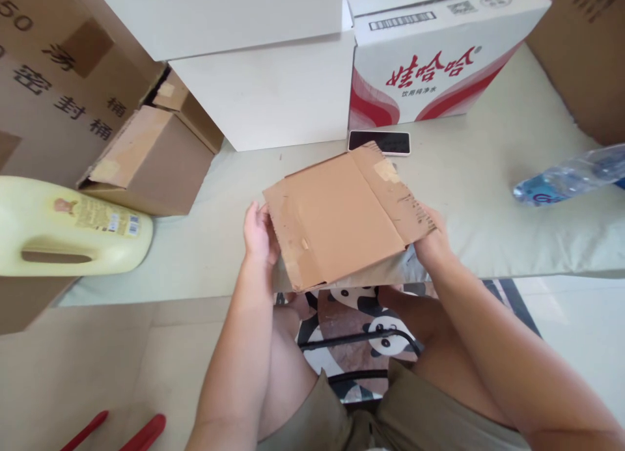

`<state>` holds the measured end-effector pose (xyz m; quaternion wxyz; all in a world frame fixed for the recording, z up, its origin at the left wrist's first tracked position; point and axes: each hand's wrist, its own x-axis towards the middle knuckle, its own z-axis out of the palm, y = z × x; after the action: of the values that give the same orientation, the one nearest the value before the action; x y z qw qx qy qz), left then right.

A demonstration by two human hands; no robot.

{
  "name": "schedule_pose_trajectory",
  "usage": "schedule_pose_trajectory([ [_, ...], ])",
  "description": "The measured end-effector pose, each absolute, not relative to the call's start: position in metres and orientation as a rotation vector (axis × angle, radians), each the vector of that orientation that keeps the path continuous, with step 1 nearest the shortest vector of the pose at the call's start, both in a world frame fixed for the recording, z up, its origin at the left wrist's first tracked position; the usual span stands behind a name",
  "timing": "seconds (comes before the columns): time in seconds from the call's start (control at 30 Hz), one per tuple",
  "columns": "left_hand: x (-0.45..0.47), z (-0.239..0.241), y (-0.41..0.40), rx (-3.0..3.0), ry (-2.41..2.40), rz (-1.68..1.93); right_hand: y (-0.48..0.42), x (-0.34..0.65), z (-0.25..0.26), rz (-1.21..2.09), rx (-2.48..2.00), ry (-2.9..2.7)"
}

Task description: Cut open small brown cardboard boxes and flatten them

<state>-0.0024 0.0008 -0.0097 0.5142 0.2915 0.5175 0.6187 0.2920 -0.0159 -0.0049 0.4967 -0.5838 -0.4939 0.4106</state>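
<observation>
A flattened-looking brown cardboard box (336, 210) lies tilted over the front edge of the cloth-covered table, with a flap at its left and right ends. Bits of old tape and torn paper mark the right flap. My left hand (262, 235) is at the box's left edge, its fingers curled and partly hidden behind the flap. On the opposite side, my right hand (432, 239) grips the right flap, most of its fingers out of sight underneath. Just behind the box a phone (379, 142) lies with its dark screen up.
White cartons (273, 90) and a red-and-white water carton (439, 73) stand at the back. To the left are brown boxes (156, 158) and a pale yellow jug (97, 233) on its side. A clear plastic bottle (566, 177) lies at right. Red handles (146, 431) show bottom left.
</observation>
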Motion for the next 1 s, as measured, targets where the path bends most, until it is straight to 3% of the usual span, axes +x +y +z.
schedule_pose_trajectory([
  [0.37,-0.011,0.007,-0.002,0.545,1.228,1.194,-0.017,0.282,0.004,0.889,-1.356,-1.283],
  [0.73,0.017,0.002,-0.007,0.776,1.629,1.666,-0.023,0.273,-0.009,0.853,-1.294,-1.328],
  [1.0,-0.016,0.012,-0.048,1.046,1.391,1.304,-0.023,0.27,0.004,0.91,-1.249,-1.193],
])
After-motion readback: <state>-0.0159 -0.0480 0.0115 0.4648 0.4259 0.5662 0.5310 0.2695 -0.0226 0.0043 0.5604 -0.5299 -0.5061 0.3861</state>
